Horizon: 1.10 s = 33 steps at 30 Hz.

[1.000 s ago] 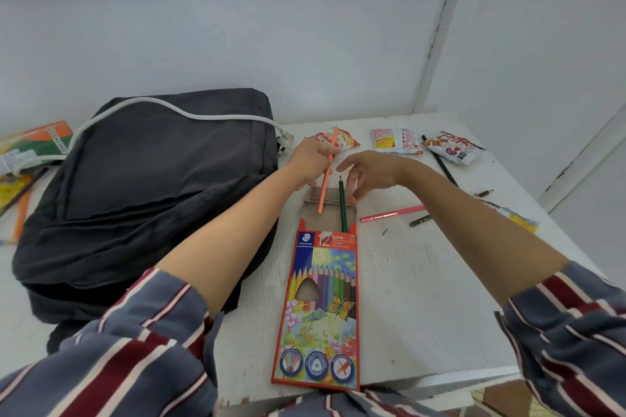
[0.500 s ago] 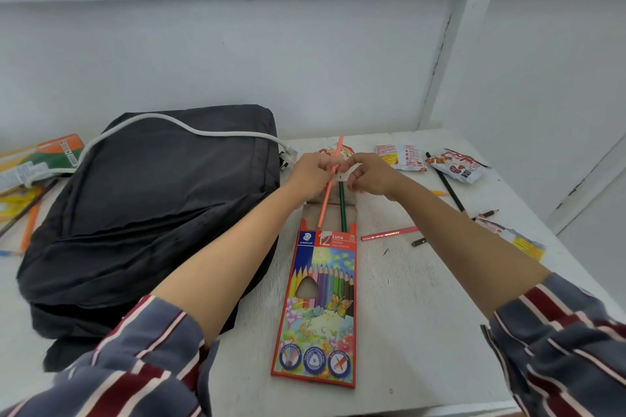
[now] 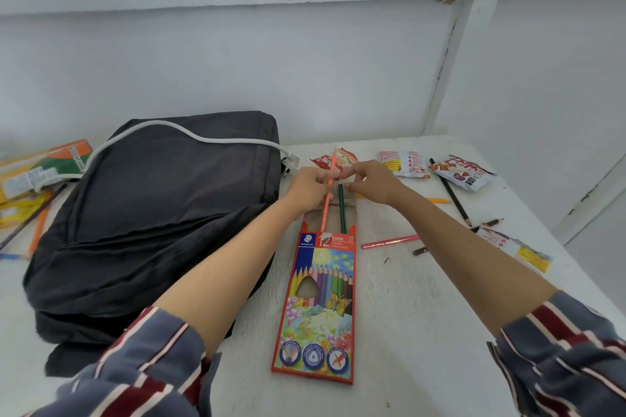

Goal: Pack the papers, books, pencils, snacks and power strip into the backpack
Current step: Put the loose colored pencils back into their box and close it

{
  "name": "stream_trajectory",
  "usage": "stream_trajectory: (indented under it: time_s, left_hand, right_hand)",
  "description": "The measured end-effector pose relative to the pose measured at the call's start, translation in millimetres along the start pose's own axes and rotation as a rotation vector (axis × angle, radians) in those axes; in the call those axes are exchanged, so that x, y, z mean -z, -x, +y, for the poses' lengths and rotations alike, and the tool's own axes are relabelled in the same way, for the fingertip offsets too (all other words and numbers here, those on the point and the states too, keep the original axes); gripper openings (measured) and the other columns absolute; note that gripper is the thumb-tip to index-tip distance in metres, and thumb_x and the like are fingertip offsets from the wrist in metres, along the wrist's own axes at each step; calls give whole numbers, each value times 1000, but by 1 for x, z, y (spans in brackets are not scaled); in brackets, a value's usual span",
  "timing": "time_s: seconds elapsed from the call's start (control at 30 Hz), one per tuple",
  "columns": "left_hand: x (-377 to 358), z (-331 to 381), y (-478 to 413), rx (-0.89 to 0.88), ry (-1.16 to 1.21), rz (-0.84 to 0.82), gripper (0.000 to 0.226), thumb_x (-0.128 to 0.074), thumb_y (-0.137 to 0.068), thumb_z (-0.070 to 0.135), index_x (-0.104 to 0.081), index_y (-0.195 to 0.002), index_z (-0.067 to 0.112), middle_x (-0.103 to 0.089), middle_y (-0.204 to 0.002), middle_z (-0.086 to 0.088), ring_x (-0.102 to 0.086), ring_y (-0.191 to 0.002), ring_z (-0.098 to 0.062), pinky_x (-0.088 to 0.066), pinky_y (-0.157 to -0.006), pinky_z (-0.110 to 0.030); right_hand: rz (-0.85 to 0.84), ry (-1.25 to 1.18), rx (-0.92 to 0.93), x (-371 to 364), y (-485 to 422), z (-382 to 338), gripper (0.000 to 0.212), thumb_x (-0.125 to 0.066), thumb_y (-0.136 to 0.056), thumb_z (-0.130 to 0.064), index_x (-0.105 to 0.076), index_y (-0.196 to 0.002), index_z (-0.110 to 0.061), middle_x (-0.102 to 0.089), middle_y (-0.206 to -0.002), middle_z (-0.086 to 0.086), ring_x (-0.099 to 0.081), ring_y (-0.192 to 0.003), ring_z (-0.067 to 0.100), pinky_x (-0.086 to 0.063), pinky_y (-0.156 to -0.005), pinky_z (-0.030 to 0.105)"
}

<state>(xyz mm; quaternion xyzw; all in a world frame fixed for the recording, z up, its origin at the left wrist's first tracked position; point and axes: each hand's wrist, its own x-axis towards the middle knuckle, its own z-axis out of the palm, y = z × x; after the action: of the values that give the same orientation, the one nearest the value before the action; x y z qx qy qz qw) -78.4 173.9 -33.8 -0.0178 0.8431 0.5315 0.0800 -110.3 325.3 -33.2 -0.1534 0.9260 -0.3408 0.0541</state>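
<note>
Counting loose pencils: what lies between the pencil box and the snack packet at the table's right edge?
Head view: a pink pencil and a dark pencil lie there, both partly hidden by the right forearm.

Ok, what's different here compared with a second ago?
The right hand moved left until it meets the left hand, which still grips the salmon pencil; that pencil's lower end slid slightly toward the pencil box mouth. Whether the right hand pinches anything is unclear. The green pencil, backpack, cable and snack packets stayed put.
</note>
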Motion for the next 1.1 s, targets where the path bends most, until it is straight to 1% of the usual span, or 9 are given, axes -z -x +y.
stream_trajectory:
  time_s: [0.13, 0.2, 0.27, 0.37, 0.47, 0.53, 0.7, 0.83, 1.1]
  left_hand:
    - [-1, -2, -1, -20, -19, -6, 43, -43, -88, -8, -60, -122, 11, -65, -100, -13, -64, -91, -33, -54, -86, -45]
    - [-2, -2, -1, -21, -21, -9, 43, -43, -88, -9, -59, -124, 9, -64, -97, -13, -63, -89, -30, -54, -84, -43]
    - [-2, -1, 0, -26, -16, -17, 44, -43, -88, -9, -58, -125, 8, -63, -93, -11, -61, -80, -25, -54, -75, -37]
    - [-1, 1, 2, -34, -24, -24, 44, -41, -89, -10, -58, -125, 10, -62, -100, -14, -58, -68, -15, -49, -59, -22]
    - [-1, 0, 2, -34, -16, -26, 44, -41, -89, -10, -58, -125, 10, -60, -102, -10, -57, -69, -13, -48, -57, -19]
    - [-1, -1, 1, -31, -18, -21, 45, -41, -88, -10, -58, -125, 10, -62, -97, -10, -59, -73, -16, -52, -61, -24]
    - [-2, -3, -1, -28, -37, -11, 45, -42, -88, -9, -59, -124, 12, -60, -80, -6, -58, -82, -25, -52, -82, -41]
    - [-4, -4, 0, -22, -28, -4, 44, -44, -88, -8, -58, -125, 11, -60, -83, -4, -60, -87, -27, -52, -83, -41]
    - [-6, -2, 1, -7, 87, -2, 42, -43, -91, -8, -56, -127, 11, -59, -82, -6, -61, -83, -18, -53, -78, -32]
  right_hand:
    - [-148, 74, -1, -2, 4, 0, 53, -66, -84, -29, -48, -132, -18, -46, -90, -9, -30, -64, -6, -26, -59, 12]
    - [-171, 62, -14, -4, 5, 1, 60, -68, -83, -28, -42, -136, -18, -38, -81, -15, -32, -64, -4, -27, -58, 14]
    - [-167, 66, -18, -4, 5, 1, 63, -69, -82, -29, -42, -138, -17, -46, -89, -9, -37, -67, 0, -31, -61, 18]
    - [-167, 53, -31, -2, 6, 0, 65, -71, -80, -28, -43, -137, -15, -43, -83, -12, -38, -66, -1, -31, -60, 16]
    - [-199, 31, -39, -1, 8, 0, 66, -71, -81, -26, -39, -138, -18, -33, -75, -17, -37, -63, -1, -29, -57, 15]
    - [-215, 26, -33, -2, 10, -1, 68, -71, -81, -25, -38, -140, -20, -35, -77, -17, -36, -65, -1, -28, -57, 15]
    - [-229, 30, -71, -1, 11, -1, 69, -75, -76, -27, -41, -135, -20, -50, -116, 5, -47, -90, 14, -37, -76, 25]
    - [-246, 84, -90, -1, 14, -2, 69, -75, -75, -32, -40, -133, -21, -49, -102, 1, -50, -97, 18, -37, -80, 27]
    - [-193, 42, -72, 3, 18, 0, 53, -73, -77, -28, -51, -123, -14, -49, -102, 3, -48, -95, 16, -36, -78, 26]
